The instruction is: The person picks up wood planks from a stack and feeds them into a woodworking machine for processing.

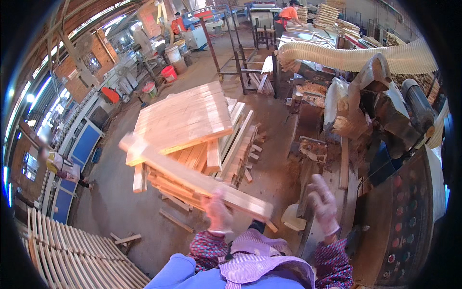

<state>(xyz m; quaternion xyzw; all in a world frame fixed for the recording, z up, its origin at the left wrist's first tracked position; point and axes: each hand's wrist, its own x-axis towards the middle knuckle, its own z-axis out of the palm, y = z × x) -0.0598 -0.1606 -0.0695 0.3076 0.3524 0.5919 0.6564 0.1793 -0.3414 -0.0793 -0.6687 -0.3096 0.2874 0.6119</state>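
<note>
Near my chest, my left hand (217, 212) has its grip closed on one end of a long pale wooden board (192, 179), which slants out over the floor toward the stack of pale cut wooden slats (185, 118). My right hand (323, 202) hangs open and empty beside the grey woodworking machine (380, 111). Judging by the tall stack, many pieces are already piled; this board is not yet laid.
</note>
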